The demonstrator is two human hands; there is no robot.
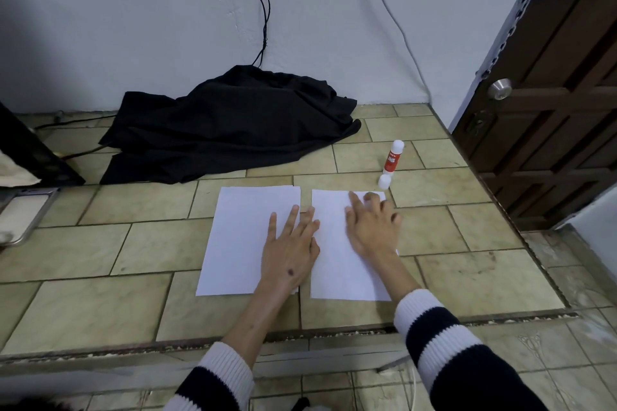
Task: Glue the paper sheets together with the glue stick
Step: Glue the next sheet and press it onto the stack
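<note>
Spreading across most of the view, a tiled floor [140, 243] of pale green-beige tiles carries everything, meeting a light wall at its far edge and a dark wooden door [551, 110] at its right edge. A crumpled black cloth [230, 127] lies heaped against the far edge, with black cables running up the wall behind it. Two white paper sheets lie flat side by side near the middle of the floor, a narrow strip of tile between them: the left sheet [240, 237] and the right sheet [337, 264]. The left hand [290, 250] rests palm down with fingers straight and spread, lying over the inner edge of the left sheet and reaching across the gap. The right hand [370, 230] presses flat on the far part of the right sheet, fingers apart and extended toward its far right corner. Beyond that corner, toward the door, the glue stick [393, 157] stands upright on the tiles, and its white cap [384, 181] sits just beside it.
</note>
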